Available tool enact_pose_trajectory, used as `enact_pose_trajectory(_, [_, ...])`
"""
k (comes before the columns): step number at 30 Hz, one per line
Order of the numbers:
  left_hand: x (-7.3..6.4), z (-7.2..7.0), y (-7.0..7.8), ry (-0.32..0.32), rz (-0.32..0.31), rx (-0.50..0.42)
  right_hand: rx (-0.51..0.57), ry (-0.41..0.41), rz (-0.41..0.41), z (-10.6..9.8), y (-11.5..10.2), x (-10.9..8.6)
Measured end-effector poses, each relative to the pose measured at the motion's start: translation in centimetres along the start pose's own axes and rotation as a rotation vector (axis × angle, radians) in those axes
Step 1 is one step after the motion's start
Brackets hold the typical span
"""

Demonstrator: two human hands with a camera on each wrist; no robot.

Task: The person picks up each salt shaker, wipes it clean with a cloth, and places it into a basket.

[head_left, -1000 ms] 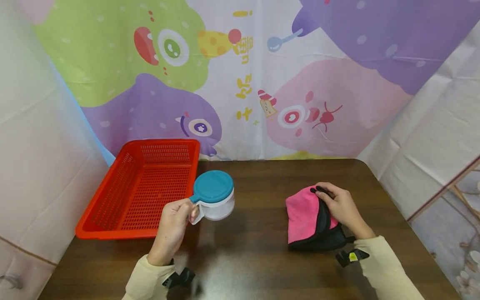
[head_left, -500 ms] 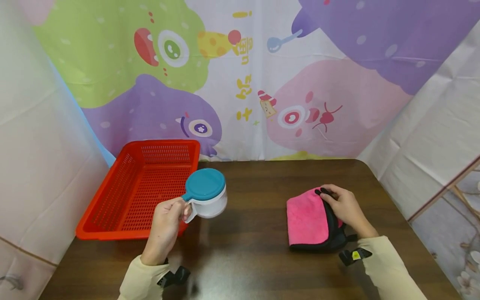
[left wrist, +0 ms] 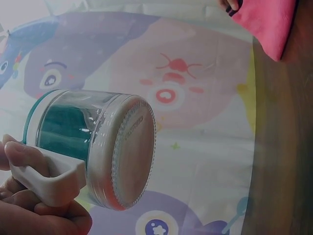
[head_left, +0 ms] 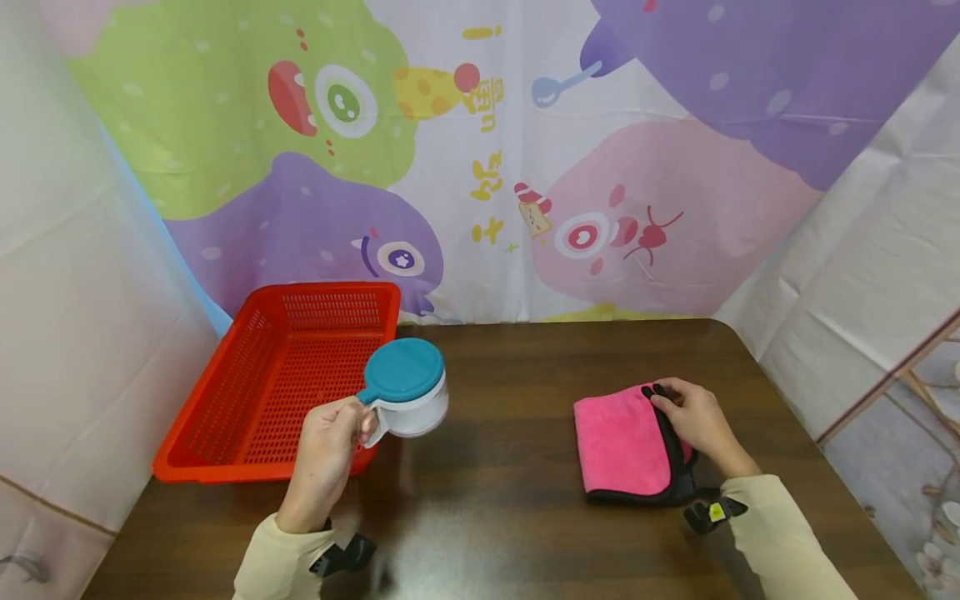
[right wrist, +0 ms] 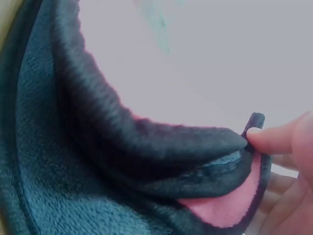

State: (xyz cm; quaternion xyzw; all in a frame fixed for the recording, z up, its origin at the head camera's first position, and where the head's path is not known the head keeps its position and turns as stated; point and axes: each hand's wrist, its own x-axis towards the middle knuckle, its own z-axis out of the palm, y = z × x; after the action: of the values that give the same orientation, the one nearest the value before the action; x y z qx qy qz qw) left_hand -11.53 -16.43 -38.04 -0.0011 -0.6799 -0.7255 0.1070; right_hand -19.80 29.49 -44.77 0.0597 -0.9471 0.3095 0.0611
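Note:
My left hand (head_left: 324,446) grips the white handle (left wrist: 54,182) of a clear seasoning jar (head_left: 414,414) with a teal lid (head_left: 403,369). The jar is held in the air beside the basket's right front corner, its lid facing up. In the left wrist view its ribbed round base (left wrist: 137,152) faces the camera. On the right, my right hand (head_left: 703,427) pinches the upper corner of a folded towel (head_left: 621,446), pink on one side and dark grey on the other, with black edging. Thumb (right wrist: 274,139) and fingers close on that corner; the towel's lower edge lies along the table.
A red perforated plastic basket (head_left: 171,454) stands at the table's left side, with nothing visible inside. The brown wooden table (head_left: 510,533) spreads between the hands. A cartoon-printed curtain (head_left: 480,275) hangs behind the table's far edge, with pale cloth on both sides.
My left hand has carried the jar slightly left, closer over the basket's corner. My right hand has drawn the towel's corner rightward and down, and the towel now shows a flatter, wider pink face.

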Motion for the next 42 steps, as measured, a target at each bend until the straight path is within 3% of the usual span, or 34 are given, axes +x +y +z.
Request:
enact_pose_trajectory(14, [0.3,-0.8,0.4,0.014,0.006,0.01,-0.061,-0.055,0.049,0.2,1.4,0.3])
enact_pose_trajectory(26, [0.4,-1.4,0.5,0.051,0.005,-0.025,-0.107,-0.161,0.13,-0.1,2.4,0.4])
enact_pose_trajectory(37, [0.7,-2.3,0.5,0.079,-0.014,0.01,-0.148,-0.224,0.182,-0.3,2.9,0.4])
enact_pose_trajectory(42, [1.0,-2.9,0.7,0.084,0.009,0.009,-0.179,-0.261,0.214,-0.4,2.8,0.6])
